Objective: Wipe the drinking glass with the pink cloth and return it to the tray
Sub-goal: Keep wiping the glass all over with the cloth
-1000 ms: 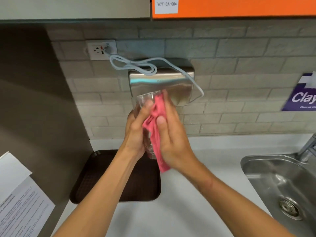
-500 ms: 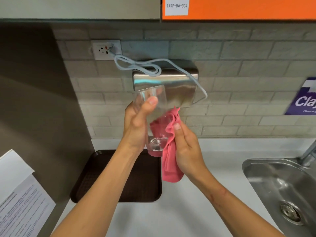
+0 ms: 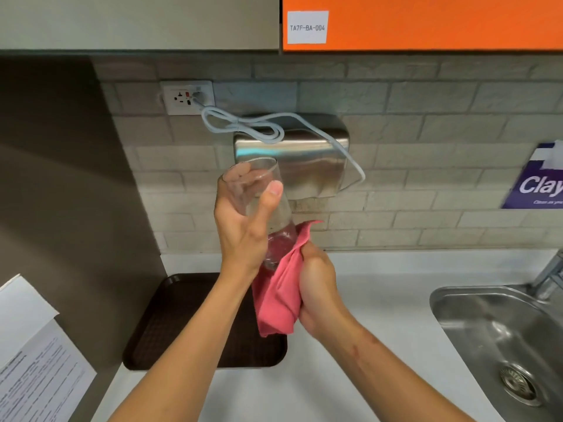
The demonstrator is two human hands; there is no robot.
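Left hand (image 3: pixel 243 226) holds the drinking glass (image 3: pixel 265 205) in mid-air above the desk (image 3: pixel 350 376), in front of the wall-mounted steel unit (image 3: pixel 307 156). Glass is tilted: rim up and twd the left, base down and twd the right. Left fingers (image 3: pixel 236 178) wrap the far side of the glass near the rim, seen through the clear wall; thumb lies across the near side. Grip is closed on the glass.

Right hand (image 3: pixel 316 287) is clenched on the pink cloth (image 3: pixel 280 296). Cloth is bunched against the glass base and lower wall, w/ one corner sticking up beside the glass and the rest hanging below the hand. Right fingers are folded into the cloth and mostly hidden.

Dark brown tray (image 3: pixel 170 330) sits on the desk below the hands, against the left wall panel. Glass is well above it, not touching.

Steel sink (image 3: pixel 475 324) is at right. Printed paper sheets (image 3: pixel 33 360) are at lower left.
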